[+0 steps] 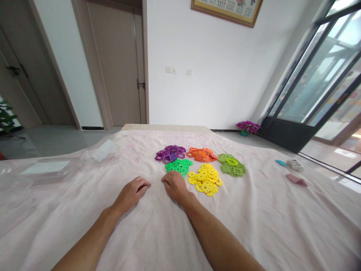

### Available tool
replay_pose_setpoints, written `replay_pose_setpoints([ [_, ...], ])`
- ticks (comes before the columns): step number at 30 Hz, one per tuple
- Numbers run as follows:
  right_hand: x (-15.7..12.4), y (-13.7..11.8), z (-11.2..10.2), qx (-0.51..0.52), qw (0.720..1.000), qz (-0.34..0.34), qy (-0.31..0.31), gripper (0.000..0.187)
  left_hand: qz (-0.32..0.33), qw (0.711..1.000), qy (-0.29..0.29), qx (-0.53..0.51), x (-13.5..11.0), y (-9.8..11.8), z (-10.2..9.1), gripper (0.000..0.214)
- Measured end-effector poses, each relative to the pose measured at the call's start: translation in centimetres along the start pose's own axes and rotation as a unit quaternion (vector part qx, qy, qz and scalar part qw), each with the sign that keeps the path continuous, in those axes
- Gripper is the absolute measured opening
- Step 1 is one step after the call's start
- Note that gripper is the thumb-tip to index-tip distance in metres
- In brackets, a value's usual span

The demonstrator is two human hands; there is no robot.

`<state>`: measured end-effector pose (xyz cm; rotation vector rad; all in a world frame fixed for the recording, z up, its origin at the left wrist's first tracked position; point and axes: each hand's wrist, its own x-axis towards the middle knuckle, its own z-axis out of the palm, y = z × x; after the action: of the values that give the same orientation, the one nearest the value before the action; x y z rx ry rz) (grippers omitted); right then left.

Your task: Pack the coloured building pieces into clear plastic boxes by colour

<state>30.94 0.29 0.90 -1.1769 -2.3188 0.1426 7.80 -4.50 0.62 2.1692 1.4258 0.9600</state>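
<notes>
My left hand (132, 195) rests on the cloth with its fingers curled and their tips close together; nothing shows in it. Just right of it, my right hand (175, 185) lies back upward, fingers bent in, with no piece visible in them. Its knuckles are nearest to a pile of green flower-shaped plastic discs (178, 166), whose near edge it partly covers. Yellow discs (207, 178) lie to its right. Behind are purple discs (172, 151) and orange discs (201, 154). Olive-green discs (233, 168) form the rightmost pile, with a few brighter ones on top.
A pale pink cloth (152, 233) covers the surface, wrinkled in places. Clear plastic containers (47, 167) with white labels stand at the left. To the right lie a blue item (281, 163), a small white box (295, 165) and a folded pink piece (296, 180).
</notes>
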Motion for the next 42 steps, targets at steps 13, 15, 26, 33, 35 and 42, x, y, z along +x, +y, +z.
replay_pose_setpoints([
  [13,0.08,-0.07,0.01,-0.006,1.0,0.001,-0.01,0.017,0.005,1.0,-0.005,0.004,-0.01,-0.03,0.04,0.022],
  [15,0.09,-0.12,-0.03,-0.009,1.0,0.004,-0.014,0.017,0.005,1.0,-0.006,0.004,-0.06,-0.03,0.04,0.023],
  [26,-0.01,-0.38,-0.32,-0.027,0.999,0.028,-0.014,0.016,0.007,1.0,0.001,-0.001,-0.14,0.18,-0.03,0.024],
  [33,0.01,0.0,-0.26,-0.007,0.999,0.047,0.01,0.017,0.009,1.0,-0.003,-0.001,-0.11,0.06,-0.02,0.023],
  [35,0.06,0.12,-0.42,-0.002,0.998,0.066,0.023,0.02,0.008,1.0,-0.002,0.0,-0.08,-0.02,0.0,0.023],
  [42,0.08,0.36,-0.62,-0.016,0.995,0.082,0.062,0.028,0.007,1.0,-0.006,0.002,-0.07,-0.1,0.0,0.023],
])
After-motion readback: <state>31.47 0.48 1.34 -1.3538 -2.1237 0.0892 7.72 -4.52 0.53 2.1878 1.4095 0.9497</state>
